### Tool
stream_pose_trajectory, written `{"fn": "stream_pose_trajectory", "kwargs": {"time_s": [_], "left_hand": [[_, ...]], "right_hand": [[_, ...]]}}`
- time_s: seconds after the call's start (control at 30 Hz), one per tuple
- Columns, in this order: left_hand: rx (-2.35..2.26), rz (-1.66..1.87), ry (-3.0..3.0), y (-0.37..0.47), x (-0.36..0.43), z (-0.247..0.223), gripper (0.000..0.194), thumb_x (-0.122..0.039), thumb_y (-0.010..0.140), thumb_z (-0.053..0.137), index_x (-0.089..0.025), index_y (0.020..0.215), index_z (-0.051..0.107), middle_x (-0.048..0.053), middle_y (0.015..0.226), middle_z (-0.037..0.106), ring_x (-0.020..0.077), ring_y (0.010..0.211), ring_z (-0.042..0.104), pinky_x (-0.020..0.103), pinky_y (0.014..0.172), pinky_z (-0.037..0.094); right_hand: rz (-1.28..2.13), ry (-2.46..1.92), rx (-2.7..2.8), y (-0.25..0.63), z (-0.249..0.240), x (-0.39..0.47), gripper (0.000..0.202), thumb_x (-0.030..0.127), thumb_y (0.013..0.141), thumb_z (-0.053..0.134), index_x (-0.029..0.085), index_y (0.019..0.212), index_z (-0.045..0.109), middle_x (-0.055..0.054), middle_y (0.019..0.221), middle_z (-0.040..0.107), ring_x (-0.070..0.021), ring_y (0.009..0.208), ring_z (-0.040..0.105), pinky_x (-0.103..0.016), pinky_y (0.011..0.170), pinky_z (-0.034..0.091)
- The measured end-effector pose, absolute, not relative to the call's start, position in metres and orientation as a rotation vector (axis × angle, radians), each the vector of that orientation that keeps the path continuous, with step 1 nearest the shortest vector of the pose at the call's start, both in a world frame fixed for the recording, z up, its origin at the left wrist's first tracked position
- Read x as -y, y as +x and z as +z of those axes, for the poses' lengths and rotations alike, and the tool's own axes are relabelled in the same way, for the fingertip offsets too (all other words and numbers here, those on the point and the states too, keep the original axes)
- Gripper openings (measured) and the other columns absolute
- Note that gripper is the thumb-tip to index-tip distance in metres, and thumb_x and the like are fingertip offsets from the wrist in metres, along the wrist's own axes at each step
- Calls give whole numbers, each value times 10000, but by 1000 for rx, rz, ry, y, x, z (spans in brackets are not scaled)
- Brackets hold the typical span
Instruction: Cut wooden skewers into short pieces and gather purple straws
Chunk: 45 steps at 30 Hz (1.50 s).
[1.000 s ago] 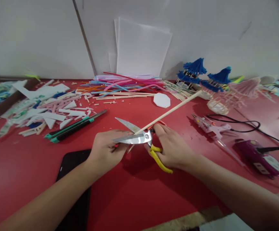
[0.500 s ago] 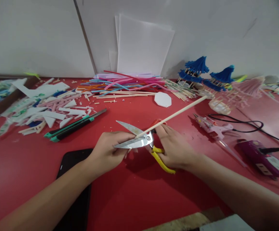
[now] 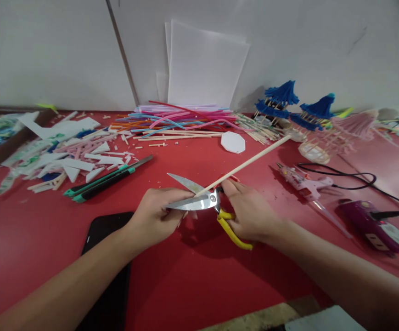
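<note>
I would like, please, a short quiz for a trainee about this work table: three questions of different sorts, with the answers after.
1. Which hand holds the handles of the scissors? A) left; B) right; C) both.
2. True or false: the scissors are fully closed.
3. What is seen against the wall, behind the coloured strips?

Key
1. B: the handles are in the right hand.
2. False: they stand open, with the pale stick between the blades.
3. White sheets.
</note>
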State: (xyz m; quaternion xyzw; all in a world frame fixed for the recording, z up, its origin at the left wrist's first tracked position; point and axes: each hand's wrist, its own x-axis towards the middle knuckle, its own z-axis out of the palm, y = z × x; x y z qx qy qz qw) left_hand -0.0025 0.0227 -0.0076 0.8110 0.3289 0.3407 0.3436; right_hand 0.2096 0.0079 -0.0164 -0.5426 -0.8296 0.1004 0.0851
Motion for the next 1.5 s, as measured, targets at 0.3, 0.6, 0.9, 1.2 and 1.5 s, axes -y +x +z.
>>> {"fn": "stream_pose_trajectory", "kwargs": {"time_s": [0.3,0.6,0.9,1.2,1.5], "left_hand": [[-1002,956,1913,3,-24,-15,162,-165,858,438,-164,756,563,-24,583,577,65,427,524,165,418,421],[-1461,1290,1688,-6,-33,-11,187,-334,868,497,-164,878,575,8,757,663,59,435,525,194,459,446],[-1529,1058,2421,-3,-27,-21,168,-250,874,476,-181,923,621,36,862,709,150,736,637,240,626,472],[-1239,761,3048,1,-24,-25,173,-210,871,452,-154,850,614,42,670,619,182,636,546,291,580,437],[-1009,731,3152,5,-17,-22,226,-103,844,399,-134,943,600,40,697,647,172,618,606,267,521,466]], "right_hand": [[301,-1554,2437,206,-6,-9,402,475,727,537,152,944,434,-136,907,576,-269,847,558,-358,674,428],[197,-1828,2273,222,-20,-22,387,519,762,528,180,948,532,-93,860,638,-241,770,612,-302,604,395],[99,-1922,2281,237,-23,-32,246,277,798,478,134,976,571,-138,953,622,-245,843,600,-325,684,420],[-66,-963,2244,213,-7,-5,162,98,729,470,211,785,572,-57,841,616,-202,855,560,-376,775,450],[148,-1119,2331,202,-15,-2,196,181,885,410,156,809,590,-70,802,660,-161,769,600,-286,708,471]]}}
